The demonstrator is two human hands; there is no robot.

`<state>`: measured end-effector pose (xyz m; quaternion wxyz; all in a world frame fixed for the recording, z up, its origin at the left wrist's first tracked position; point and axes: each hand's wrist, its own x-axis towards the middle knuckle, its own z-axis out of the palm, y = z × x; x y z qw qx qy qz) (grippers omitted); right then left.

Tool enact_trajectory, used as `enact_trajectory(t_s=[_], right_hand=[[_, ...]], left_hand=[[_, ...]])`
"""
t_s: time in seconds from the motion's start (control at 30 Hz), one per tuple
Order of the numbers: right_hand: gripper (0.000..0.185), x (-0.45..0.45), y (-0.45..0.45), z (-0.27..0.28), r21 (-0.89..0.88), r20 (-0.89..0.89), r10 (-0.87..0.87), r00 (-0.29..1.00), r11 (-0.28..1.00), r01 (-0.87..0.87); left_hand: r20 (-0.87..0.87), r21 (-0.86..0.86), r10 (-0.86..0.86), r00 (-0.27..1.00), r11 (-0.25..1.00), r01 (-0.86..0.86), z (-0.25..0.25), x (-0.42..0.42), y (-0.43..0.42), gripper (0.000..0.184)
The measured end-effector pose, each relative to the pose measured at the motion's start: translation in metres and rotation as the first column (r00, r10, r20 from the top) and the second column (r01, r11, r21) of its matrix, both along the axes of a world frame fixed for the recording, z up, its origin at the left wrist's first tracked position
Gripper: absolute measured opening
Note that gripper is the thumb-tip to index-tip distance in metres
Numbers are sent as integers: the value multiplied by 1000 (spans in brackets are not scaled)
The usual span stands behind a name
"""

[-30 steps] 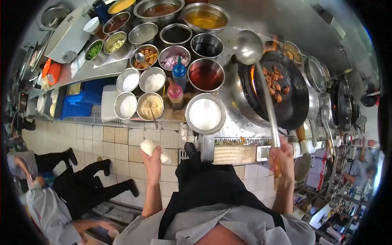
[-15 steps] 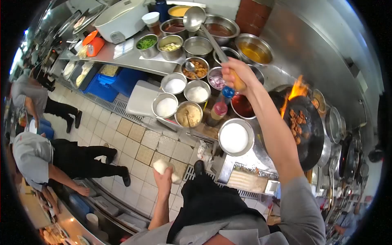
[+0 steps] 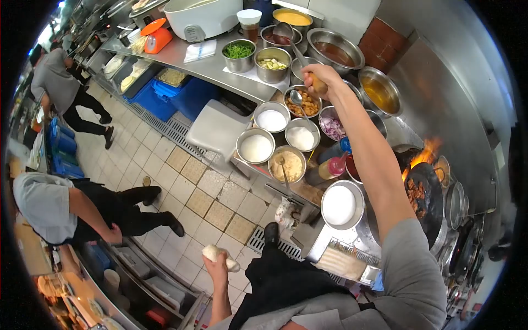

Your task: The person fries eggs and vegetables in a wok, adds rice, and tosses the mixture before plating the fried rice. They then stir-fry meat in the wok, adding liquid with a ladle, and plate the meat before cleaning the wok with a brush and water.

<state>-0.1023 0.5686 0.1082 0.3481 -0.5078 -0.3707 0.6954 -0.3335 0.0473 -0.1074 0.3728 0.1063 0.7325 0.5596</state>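
My right hand [image 3: 320,82] is wrapped round the wooden handle of a metal ladle [image 3: 297,50], at the end of my outstretched arm. The ladle's bowl rests over a bowl of dark red sauce [image 3: 269,36] at the back of the counter. Low in the view, my left hand [image 3: 218,267] grips a bunched white cloth [image 3: 211,253] above the tiled floor. At the right, a black wok [image 3: 432,192] holds browned pieces of food, with orange flames [image 3: 428,154] at its back edge.
Bowls of white powder [image 3: 271,117], chopped onion [image 3: 332,125], greens [image 3: 238,50] and yellow liquid [image 3: 379,92] crowd the counter. Squeeze bottles [image 3: 331,168] stand near my right forearm. Two people [image 3: 47,206] are at the left. A white stool [image 3: 217,129] stands beside the counter.
The view has swung left. My right hand has carried the ladle from beside the wok to the sauce bowls at the back, and its bowl has lowered. My left hand still grips the cloth.
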Motion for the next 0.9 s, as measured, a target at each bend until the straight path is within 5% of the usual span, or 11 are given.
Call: enact_trajectory(t_s=[0.07,0.2,0.6,0.73,0.9], right_hand=[[19,6,8,0,-184,-296,-28,955,983,-28],[20,10,10,-8,-171,-609,-39,792,982,-83],[10,22,-7,-15,-199,-893,-136,430,974,-105],[24,30,-29,-11,-209,-965,-192,177,974,-82],[36,96,-128,-1,-98,-995,-98,26,995,2]], left_hand=[[-3,4,-29,1000,1000,29,-3,0,5,43],[-10,12,-54,999,998,54,-4,4,11,43],[19,51,-76,997,996,75,4,11,9,43],[22,60,-74,997,996,73,4,13,6,44],[-71,34,-176,982,983,178,17,26,15,43]])
